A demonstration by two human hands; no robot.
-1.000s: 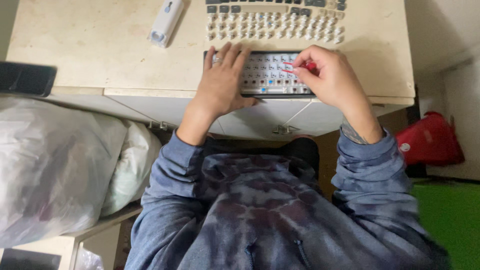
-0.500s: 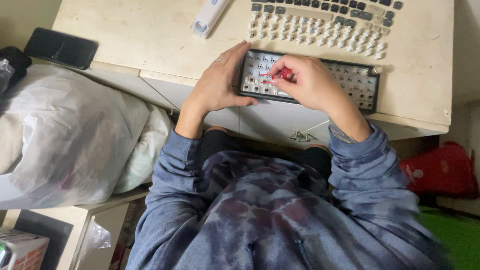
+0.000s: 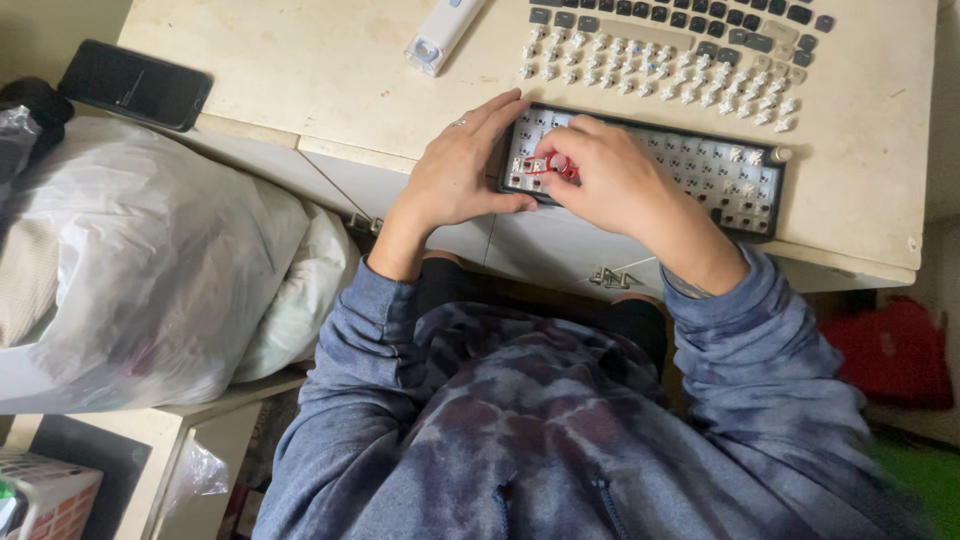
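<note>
Two arms in a blue and purple tie-dye hoodie [image 3: 560, 450] reach up from the bottom of the picture. To the left, close by, sits a big white plastic bag [image 3: 150, 270] stuffed full, and a red thing [image 3: 890, 350] lies low on the right.

A little farther up is the edge of a cream-coloured desk [image 3: 300, 70]. On it, right at the near edge, lies a black keyboard base [image 3: 700, 175] with its caps off, so small switches show. The left hand [image 3: 455, 175] rests at the left end of the base. Its fingers are spread flat and loose, touching the base's left edge, and it holds nothing. The right hand [image 3: 610, 175] lies over the left part of the base. Its fingers are curled and pinch a small red tool [image 3: 555, 166] against the switches.

Farther back lie rows of loose keycaps [image 3: 660, 60], white ones near and dark ones behind. A white stick-shaped gadget [image 3: 440, 35] lies left of them. A black phone [image 3: 135, 85] lies at the desk's far left corner.
</note>
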